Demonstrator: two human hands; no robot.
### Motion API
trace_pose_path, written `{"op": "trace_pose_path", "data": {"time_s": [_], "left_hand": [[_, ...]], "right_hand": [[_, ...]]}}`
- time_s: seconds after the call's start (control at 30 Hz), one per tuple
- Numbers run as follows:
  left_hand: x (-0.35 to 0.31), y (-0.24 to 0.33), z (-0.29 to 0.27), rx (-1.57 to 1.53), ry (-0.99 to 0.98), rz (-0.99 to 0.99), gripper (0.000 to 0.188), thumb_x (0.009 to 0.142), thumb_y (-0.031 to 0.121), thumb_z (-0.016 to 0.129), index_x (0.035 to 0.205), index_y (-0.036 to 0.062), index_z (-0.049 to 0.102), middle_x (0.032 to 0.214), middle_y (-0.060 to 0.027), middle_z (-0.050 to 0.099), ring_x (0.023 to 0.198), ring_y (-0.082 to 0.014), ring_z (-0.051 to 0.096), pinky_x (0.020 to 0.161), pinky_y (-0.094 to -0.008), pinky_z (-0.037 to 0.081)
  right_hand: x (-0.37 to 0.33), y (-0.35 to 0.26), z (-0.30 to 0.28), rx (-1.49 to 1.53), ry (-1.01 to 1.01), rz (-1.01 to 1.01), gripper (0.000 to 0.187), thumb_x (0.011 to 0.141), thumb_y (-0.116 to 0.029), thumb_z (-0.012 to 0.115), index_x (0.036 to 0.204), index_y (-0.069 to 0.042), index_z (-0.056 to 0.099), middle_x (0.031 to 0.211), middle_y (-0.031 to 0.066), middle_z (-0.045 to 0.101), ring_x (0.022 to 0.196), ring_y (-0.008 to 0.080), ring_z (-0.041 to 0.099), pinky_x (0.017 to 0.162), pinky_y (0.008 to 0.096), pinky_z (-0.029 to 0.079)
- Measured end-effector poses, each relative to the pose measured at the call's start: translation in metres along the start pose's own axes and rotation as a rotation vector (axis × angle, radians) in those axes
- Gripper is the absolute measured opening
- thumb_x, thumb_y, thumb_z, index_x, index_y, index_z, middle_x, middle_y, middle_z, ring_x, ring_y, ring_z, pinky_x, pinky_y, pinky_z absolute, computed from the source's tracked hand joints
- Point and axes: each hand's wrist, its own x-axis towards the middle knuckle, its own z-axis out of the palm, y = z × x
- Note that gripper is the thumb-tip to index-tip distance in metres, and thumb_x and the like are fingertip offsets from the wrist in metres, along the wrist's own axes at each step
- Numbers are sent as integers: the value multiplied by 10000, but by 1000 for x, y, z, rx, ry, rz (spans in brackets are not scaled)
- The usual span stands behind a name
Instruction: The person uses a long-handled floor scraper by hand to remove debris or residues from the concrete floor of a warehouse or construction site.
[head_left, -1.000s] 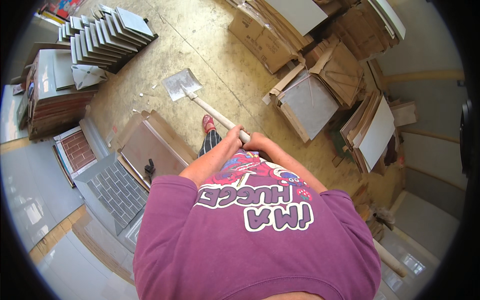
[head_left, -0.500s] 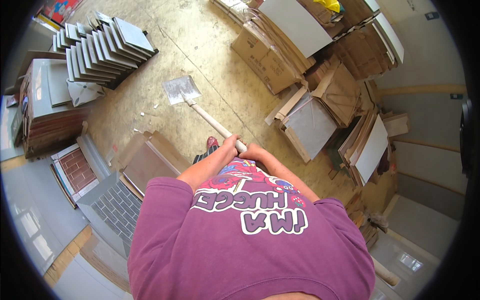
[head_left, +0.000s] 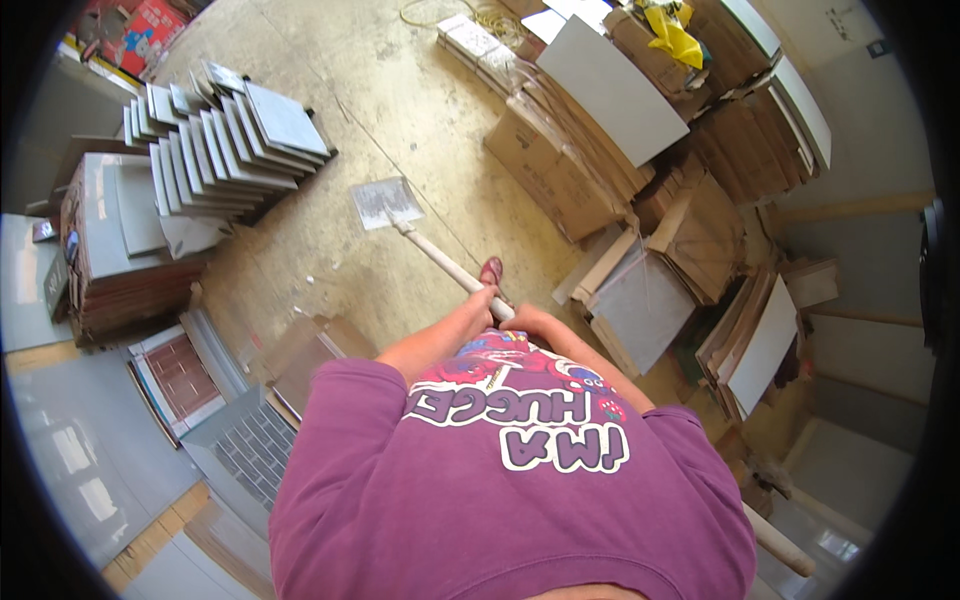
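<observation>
A flat, square-bladed shovel (head_left: 440, 256) reaches out ahead of me, its grey, worn blade down at the floor. Both hands are wrapped round its pale wooden handle close to my waist. My left hand (head_left: 483, 303) grips it slightly farther forward, and my right hand (head_left: 526, 319) closes on it just behind. Beyond my right side a pale round pole end (head_left: 788, 556) sticks out; it looks like the rear of the same handle, though my body hides the join. A red shoe (head_left: 490, 270) shows just past my hands. The blade carries no visible load.
Tilted tile panels (head_left: 225, 150) stand in a rack at left, beside a tall stack of boards (head_left: 130, 270). Brick-pattern panels (head_left: 180, 375) lie near my left. On the right are a large cardboard box (head_left: 550, 165), leaning sheets (head_left: 640, 300) and a yellow bag (head_left: 673, 38).
My view has shifted, so the surroundings sit lower and farther right. The red shoe now shows right of the handle, a step forward. Both hands keep their grip on the shovel.
</observation>
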Motion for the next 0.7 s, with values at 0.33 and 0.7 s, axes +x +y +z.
{"op": "trace_pose_path", "data": {"time_s": [0.33,0.7], "left_hand": [[31,98,77,-56,12,28,181,763,130,431,876,-8,398,714,-164,505,669,-315,523,621,-471,448],[30,195,111,3,-18,-162,310,802,184,406,1005,-40,337,883,-212,498,833,-352,501,780,-496,382]], "right_hand": [[37,-35,-113,67,88,-99,522,511,-297,634,942,-8,578,854,130,592,775,219,570,684,293,437],[61,-99,-188,120,19,-79,514,534,-321,643,943,-16,582,866,123,592,789,210,560,679,305,421]]}}
